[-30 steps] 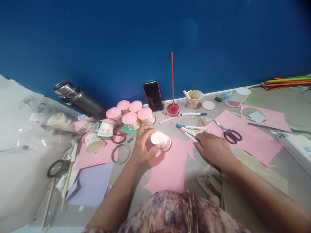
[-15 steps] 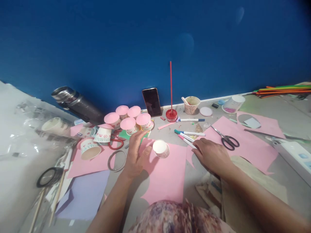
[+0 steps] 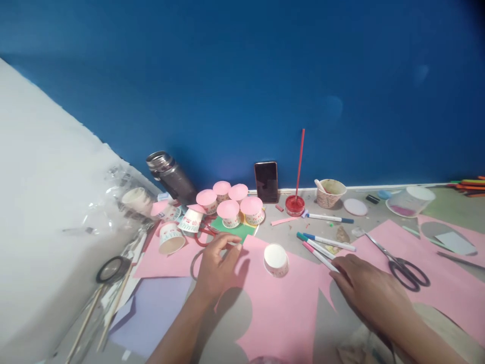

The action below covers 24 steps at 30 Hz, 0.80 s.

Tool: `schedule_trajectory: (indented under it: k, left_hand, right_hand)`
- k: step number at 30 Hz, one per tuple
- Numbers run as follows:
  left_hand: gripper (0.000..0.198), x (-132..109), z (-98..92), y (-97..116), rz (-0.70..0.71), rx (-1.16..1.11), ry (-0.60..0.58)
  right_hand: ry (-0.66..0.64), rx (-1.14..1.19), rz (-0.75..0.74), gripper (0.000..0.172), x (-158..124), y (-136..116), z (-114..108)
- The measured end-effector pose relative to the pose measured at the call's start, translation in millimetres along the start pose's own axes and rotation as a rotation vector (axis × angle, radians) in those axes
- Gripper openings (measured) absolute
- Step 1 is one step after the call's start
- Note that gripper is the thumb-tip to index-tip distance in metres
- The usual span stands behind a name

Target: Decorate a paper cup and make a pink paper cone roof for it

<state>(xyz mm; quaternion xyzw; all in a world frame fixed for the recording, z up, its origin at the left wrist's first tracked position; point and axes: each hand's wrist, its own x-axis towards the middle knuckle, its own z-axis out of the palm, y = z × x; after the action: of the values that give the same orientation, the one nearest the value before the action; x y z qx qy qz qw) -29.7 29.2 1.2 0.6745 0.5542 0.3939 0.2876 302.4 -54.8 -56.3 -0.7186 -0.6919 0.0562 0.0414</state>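
Observation:
My left hand (image 3: 216, 263) rests on the left edge of a pink paper sheet (image 3: 280, 313) with fingers spread, holding nothing. A small upturned paper cup (image 3: 276, 260) stands on the sheet just right of it, untouched. My right hand (image 3: 366, 288) lies palm down on the sheet's right side, its fingertips at a pink marker (image 3: 320, 257). Two more markers (image 3: 329, 242) lie just beyond.
Several pink-topped cups (image 3: 229, 199) cluster behind, with a phone (image 3: 265, 181), a red paint pot with stick (image 3: 295, 205), a steel flask (image 3: 171, 177), black scissors (image 3: 401, 260) on pink paper, red scissors (image 3: 202, 236), a wire ring, tape roll (image 3: 112, 269) and plastic wrap at left.
My left hand let go of the paper cup and moved left onto the sheet's edge. The cup now stands alone. The view swung left and up.

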Motion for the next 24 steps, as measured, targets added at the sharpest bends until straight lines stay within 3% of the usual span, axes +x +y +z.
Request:
schedule_trajectory:
  k: [7, 11, 18, 24]
  left_hand:
    - [0.016, 2.4, -6.3, 0.8, 0.022, 0.014, 0.012]
    - [0.014, -2.3, -6.6, 1.7, 0.047, 0.026, -0.039]
    - [0.017, -4.9, -15.9, -8.9, -0.081, 0.145, -0.031]
    - [0.016, -5.9, -17.0, -11.5, -0.050, 0.135, -0.012]
  right_hand:
    - [0.011, 0.016, -0.012, 0.025, -1.1, 3.1, 3.9]
    - [0.046, 0.031, -0.009, 0.028, -1.6, 3.6, 4.8]
    - [0.083, 0.154, 0.034, 0.033, -1.8, 1.7, -2.6]
    - [0.100, 0.187, 0.043, 0.035, -0.9, 1.2, -7.0]
